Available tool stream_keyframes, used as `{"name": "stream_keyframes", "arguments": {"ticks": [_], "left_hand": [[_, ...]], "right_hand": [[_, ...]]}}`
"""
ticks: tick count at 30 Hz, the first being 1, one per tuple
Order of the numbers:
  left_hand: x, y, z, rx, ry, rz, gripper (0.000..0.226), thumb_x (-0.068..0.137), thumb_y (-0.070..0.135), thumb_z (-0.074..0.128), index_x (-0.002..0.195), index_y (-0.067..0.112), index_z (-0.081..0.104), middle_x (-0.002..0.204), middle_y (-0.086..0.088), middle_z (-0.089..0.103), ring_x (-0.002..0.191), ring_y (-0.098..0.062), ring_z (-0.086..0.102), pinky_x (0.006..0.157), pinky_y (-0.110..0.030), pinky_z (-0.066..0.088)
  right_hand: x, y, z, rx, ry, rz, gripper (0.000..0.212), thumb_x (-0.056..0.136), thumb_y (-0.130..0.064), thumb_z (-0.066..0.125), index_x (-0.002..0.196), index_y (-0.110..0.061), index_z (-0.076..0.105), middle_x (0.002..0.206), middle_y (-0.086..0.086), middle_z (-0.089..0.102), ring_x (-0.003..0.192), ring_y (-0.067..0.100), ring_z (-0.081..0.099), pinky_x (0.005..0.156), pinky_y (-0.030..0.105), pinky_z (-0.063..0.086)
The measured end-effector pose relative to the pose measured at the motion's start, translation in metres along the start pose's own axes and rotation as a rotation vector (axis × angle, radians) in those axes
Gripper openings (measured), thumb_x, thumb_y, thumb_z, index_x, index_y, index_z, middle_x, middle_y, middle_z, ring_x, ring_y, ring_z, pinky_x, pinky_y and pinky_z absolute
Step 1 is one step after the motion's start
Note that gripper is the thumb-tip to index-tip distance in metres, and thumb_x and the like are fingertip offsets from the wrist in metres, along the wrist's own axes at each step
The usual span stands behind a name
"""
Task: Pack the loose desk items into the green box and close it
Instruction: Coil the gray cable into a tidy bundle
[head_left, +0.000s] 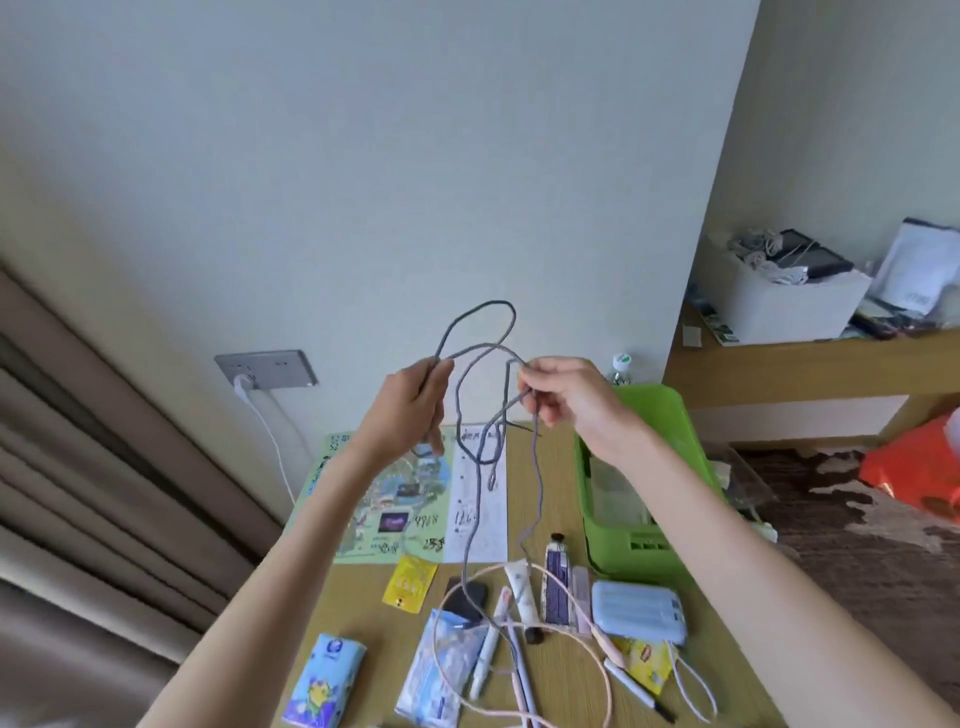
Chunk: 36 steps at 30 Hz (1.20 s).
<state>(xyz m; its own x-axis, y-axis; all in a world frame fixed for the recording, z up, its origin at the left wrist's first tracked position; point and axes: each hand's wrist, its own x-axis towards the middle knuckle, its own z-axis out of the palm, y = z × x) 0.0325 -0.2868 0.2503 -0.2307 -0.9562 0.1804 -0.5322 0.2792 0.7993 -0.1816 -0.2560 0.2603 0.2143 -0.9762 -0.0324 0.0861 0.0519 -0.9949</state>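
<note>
**Fig. 1. Grey cable held in both hands above the desk**

My left hand (415, 402) grips one strand of the grey cable (488, 303) with its fingers curled round it. My right hand (571, 400) pinches another strand between thumb and fingertips. Between and above the hands the cable rises in a loose loop. Below them it hangs in further loops, and one long strand trails down to the items on the desk.

The green box (670, 415) stands open on the desk just below and to the right of my right hand, partly hidden by that forearm.

Straight below the grip, on the wooden desk (550, 493), lie a printed map leaflet (395, 499) and a white sheet (480, 499). Their writing is too small to read.

Nearer to me lie:
- a yellow sachet (410, 582)
- a white tube (519, 587) and a purple tube (557, 587)
- a pale blue case (639, 608)
- a pink cable (576, 603)
- a tissue pack (324, 680)

The labels on these are blurred.

Left of my left hand, a wall socket (267, 369) holds a white plug, and beyond it hang curtains (78, 493). A plain wall stands behind the grip. Far to the right are a wooden shelf (779, 364) bearing a white bin (789, 306), patterned carpet (857, 545), and an orange bag (914, 467).
</note>
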Motion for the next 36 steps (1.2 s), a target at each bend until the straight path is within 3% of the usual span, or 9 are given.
{"name": "stream_keyframes", "arguments": {"ticks": [6, 10, 13, 15, 17, 23, 28, 31, 36], "left_hand": [[-0.002, 0.056, -0.055, -0.268, 0.054, 0.078, 0.034, 0.103, 0.034, 0.043, 0.079, 0.011, 0.049, 0.050, 0.008, 0.037, 0.040, -0.010, 0.033, 0.040, -0.026, 0.046], [-0.008, 0.075, -0.089, -0.332, 0.122, 0.075, 0.033, 0.103, 0.035, 0.041, 0.080, 0.014, 0.054, 0.054, 0.010, 0.037, 0.048, -0.008, 0.033, 0.048, -0.020, 0.042], [-0.015, 0.081, -0.104, -0.294, 0.080, 0.075, 0.032, 0.103, 0.034, 0.042, 0.080, 0.017, 0.058, 0.060, 0.010, 0.045, 0.055, -0.007, 0.041, 0.056, -0.018, 0.047], [-0.020, 0.081, -0.110, -0.258, 0.040, 0.074, 0.030, 0.103, 0.033, 0.043, 0.084, 0.017, 0.062, 0.063, 0.009, 0.047, 0.057, -0.006, 0.043, 0.060, -0.018, 0.050], [-0.025, 0.080, -0.113, -0.226, 0.009, 0.059, 0.029, 0.103, 0.030, 0.043, 0.090, 0.016, 0.064, 0.064, 0.010, 0.047, 0.056, -0.004, 0.043, 0.063, -0.017, 0.052], [-0.028, 0.066, -0.114, 0.001, 0.075, -0.052, 0.026, 0.103, 0.024, 0.041, 0.091, 0.013, 0.061, 0.069, 0.002, 0.044, 0.062, -0.011, 0.043, 0.061, -0.022, 0.043], [-0.026, 0.055, -0.108, 0.061, 0.061, -0.068, 0.030, 0.099, 0.026, 0.053, 0.121, 0.018, 0.035, 0.078, -0.005, 0.046, 0.067, -0.016, 0.044, 0.063, -0.025, 0.044], [-0.021, 0.054, -0.106, 0.059, 0.087, -0.031, 0.019, 0.099, 0.021, 0.050, 0.117, 0.019, 0.047, 0.078, -0.004, 0.055, 0.070, -0.020, 0.052, 0.067, -0.029, 0.044], [-0.007, 0.056, -0.105, 0.222, 0.069, -0.015, 0.022, 0.099, 0.024, 0.050, 0.101, 0.014, 0.069, 0.106, -0.010, 0.067, 0.107, -0.027, 0.058, 0.091, -0.033, 0.044]], "right_hand": [[0.000, -0.087, 0.010, -0.100, 0.033, -0.207, 0.026, 0.097, -0.008, 0.051, 0.072, -0.008, 0.056, 0.055, 0.003, 0.056, 0.041, 0.008, 0.041, 0.042, 0.016, 0.034], [0.005, -0.122, 0.014, -0.484, 0.223, -0.395, 0.024, 0.095, -0.012, 0.055, 0.070, -0.010, 0.056, 0.057, 0.000, 0.055, 0.044, 0.005, 0.046, 0.052, 0.025, 0.036], [0.008, -0.125, 0.019, -0.868, 0.381, -0.451, 0.021, 0.092, -0.025, 0.055, 0.076, -0.011, 0.052, 0.064, -0.004, 0.055, 0.063, 0.018, 0.051, 0.062, 0.032, 0.038], [0.006, -0.124, 0.024, -0.941, 0.412, -0.454, 0.008, 0.091, -0.021, 0.051, 0.092, -0.013, 0.050, 0.077, -0.001, 0.063, 0.073, 0.026, 0.057, 0.068, 0.034, 0.043], [0.004, -0.122, 0.028, -1.011, 0.413, -0.497, 0.017, 0.089, -0.013, 0.047, 0.104, -0.019, 0.042, 0.079, 0.001, 0.064, 0.073, 0.029, 0.058, 0.065, 0.035, 0.043], [0.010, -0.112, 0.031, -1.324, 0.445, -0.567, 0.013, 0.096, -0.014, 0.048, 0.097, -0.013, 0.060, 0.099, 0.002, 0.057, 0.100, 0.022, 0.054, 0.066, 0.029, 0.035], [0.018, -0.119, 0.043, -1.066, 0.502, -0.569, 0.011, 0.094, -0.019, 0.056, 0.088, -0.015, 0.064, 0.094, -0.001, 0.064, 0.090, 0.020, 0.061, 0.068, 0.030, 0.041], [0.022, -0.129, 0.058, -0.747, 0.433, -0.574, 0.013, 0.091, -0.014, 0.057, 0.080, -0.015, 0.063, 0.070, -0.001, 0.068, 0.065, 0.016, 0.067, 0.068, 0.029, 0.054], [0.030, -0.146, 0.069, -0.563, 0.434, -0.665, 0.010, 0.089, -0.009, 0.061, 0.080, -0.008, 0.063, 0.062, 0.002, 0.061, 0.056, 0.019, 0.060, 0.059, 0.033, 0.057]]}}
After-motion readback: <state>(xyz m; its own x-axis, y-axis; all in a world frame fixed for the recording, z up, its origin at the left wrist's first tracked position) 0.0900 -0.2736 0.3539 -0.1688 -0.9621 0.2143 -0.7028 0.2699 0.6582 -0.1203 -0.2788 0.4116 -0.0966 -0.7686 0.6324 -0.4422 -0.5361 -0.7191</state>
